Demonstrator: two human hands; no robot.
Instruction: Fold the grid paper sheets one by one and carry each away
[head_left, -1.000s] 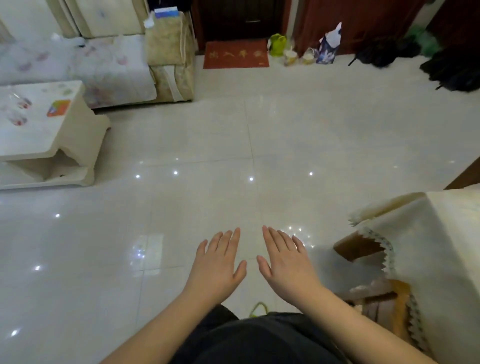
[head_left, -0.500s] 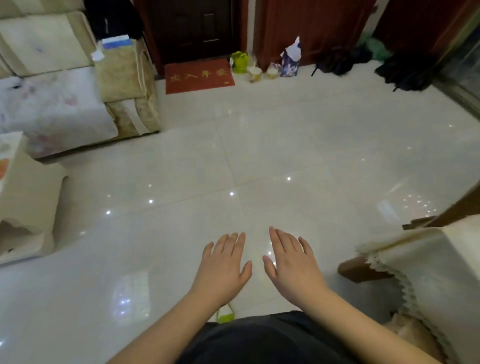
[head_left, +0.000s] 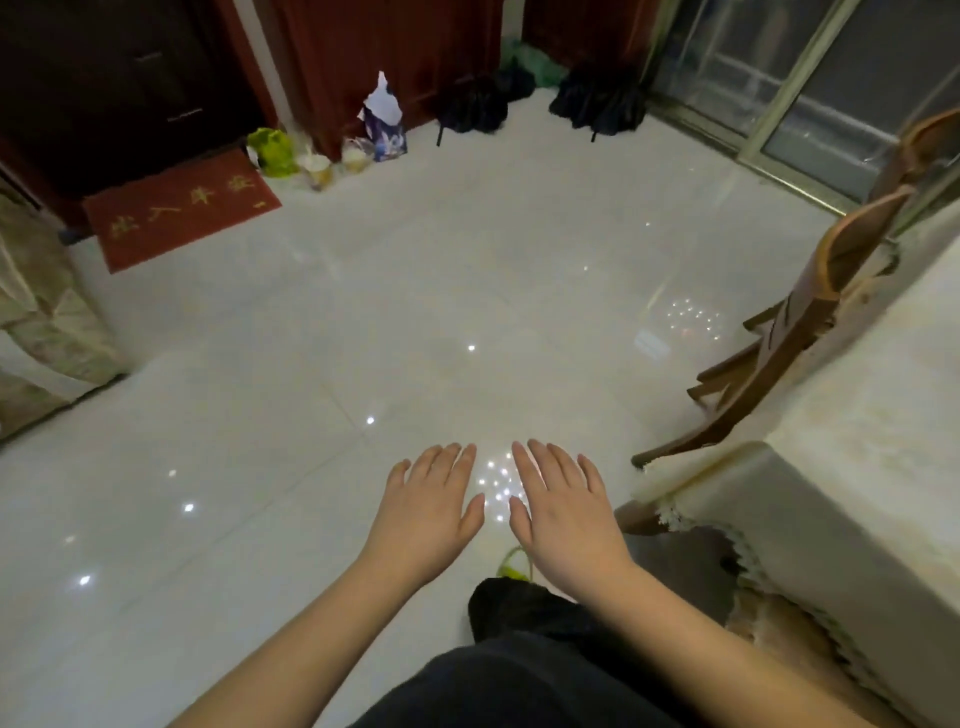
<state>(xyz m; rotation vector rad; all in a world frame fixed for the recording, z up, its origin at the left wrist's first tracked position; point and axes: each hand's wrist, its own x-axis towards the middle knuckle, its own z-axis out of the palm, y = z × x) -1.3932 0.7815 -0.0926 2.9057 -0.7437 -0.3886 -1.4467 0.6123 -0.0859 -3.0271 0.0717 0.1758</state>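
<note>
Pale glossy floor tiles spread beneath two empty, flat hands held out side by side.

The left hand and right hand hover palms down, fingers straight and released, grasping nothing; no grid paper shows anywhere in view. A cloth-covered table fills the right edge, with a wooden chair beside it and a red doormat at the floor's far left.

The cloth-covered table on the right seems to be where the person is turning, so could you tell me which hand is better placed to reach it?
Probably the right hand: it hangs nearer the table than the left hand. Both are open and hold nothing. No paper shows.
</note>
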